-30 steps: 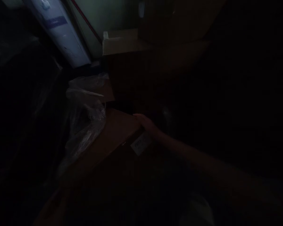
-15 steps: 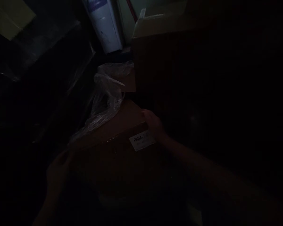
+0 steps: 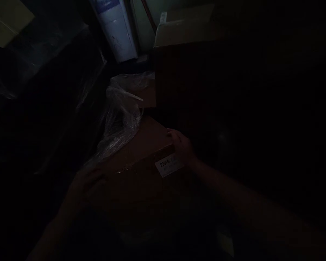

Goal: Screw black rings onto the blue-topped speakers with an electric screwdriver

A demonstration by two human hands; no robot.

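Observation:
The view is very dark. A cardboard box (image 3: 141,156) with a white label (image 3: 167,165) reading "P301A" lies in the middle. At its right corner, next to the label, my right hand (image 3: 182,148) grips the box edge with bent fingers. Near the left front edge is my left hand (image 3: 87,183), its fingers apart and resting against the box. Crumpled clear plastic wrap (image 3: 122,116) covers the box's left and back part.
A larger cardboard box (image 3: 182,34) stands at the back right. Behind are a white and purple container (image 3: 118,34) and a thin reddish pole (image 3: 149,16). Wrapped dark goods with a yellowish sheet (image 3: 9,20) are at the upper left.
My left hand has moved right and up onto the box's front edge, its fingers more spread. The label and my right hand appear slightly further right and lower.

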